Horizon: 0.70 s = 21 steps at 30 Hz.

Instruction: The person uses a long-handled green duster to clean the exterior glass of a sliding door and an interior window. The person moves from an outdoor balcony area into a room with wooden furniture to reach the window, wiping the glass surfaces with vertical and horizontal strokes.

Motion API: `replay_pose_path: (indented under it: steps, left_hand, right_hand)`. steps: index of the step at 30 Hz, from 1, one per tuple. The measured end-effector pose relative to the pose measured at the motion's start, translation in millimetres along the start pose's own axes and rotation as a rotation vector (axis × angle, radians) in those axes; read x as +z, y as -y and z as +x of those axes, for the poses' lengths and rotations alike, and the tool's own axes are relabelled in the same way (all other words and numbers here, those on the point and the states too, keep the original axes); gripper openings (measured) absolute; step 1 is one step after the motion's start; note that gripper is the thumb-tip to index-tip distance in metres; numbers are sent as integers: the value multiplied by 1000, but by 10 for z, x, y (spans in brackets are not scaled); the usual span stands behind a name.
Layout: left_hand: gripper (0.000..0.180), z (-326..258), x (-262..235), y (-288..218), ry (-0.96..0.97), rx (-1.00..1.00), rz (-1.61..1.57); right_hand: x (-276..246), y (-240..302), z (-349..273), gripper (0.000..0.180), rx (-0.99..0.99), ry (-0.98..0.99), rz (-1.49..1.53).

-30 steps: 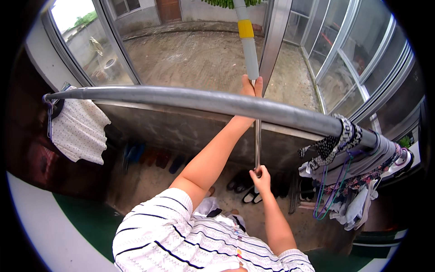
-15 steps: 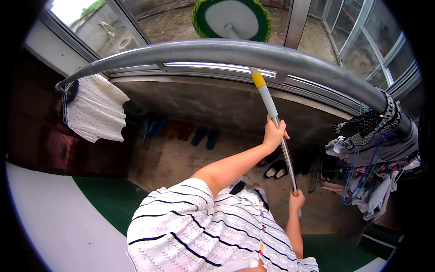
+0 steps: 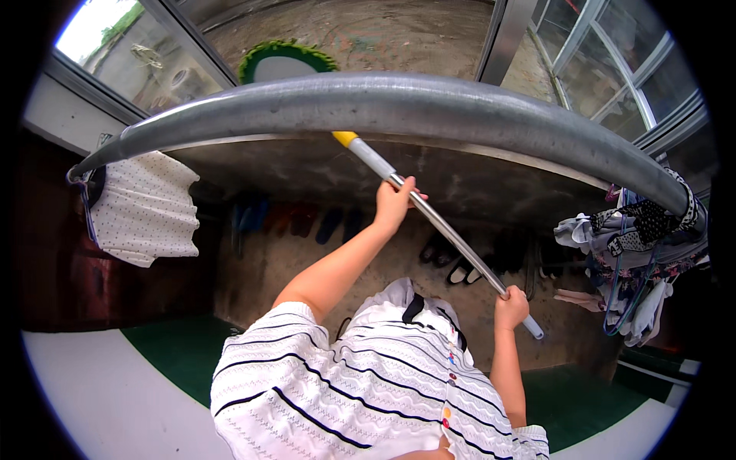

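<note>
The mop pole (image 3: 459, 244) looks glossy, smooth metal, and its fringe (image 3: 248, 63) shaggy cloth

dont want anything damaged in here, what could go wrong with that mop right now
The mop pole passes beneath the grey rail, so lifting it might knock the two together. The green-fringed mop head, partly hidden by the rail, could bump the window frame. The pole's lower end sticks out past the right hand, so a rightward swing might catch the hanging clothes.

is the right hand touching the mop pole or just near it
Touching: the head view shows the right hand closed around the mop pole, whose pale tip sticks out past the fist.
</note>
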<state>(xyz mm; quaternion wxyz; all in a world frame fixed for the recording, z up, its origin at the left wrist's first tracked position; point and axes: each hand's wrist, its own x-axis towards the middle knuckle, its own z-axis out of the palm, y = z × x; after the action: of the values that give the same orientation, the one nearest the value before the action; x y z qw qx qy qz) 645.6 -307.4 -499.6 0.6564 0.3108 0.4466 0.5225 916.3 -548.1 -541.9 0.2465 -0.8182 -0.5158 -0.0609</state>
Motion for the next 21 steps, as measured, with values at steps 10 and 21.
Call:
replay_pose_path:
  steps: [10,21]
  left_hand:
    - [15,28,-114,-72,-161,69,83]
    - [17,-706,1749,1163,107,-105,44]
  right_hand:
    - [-180,277,208,14,-128,-50,32]
    - [-1057,-1731,-417,9,69,-82,-155]
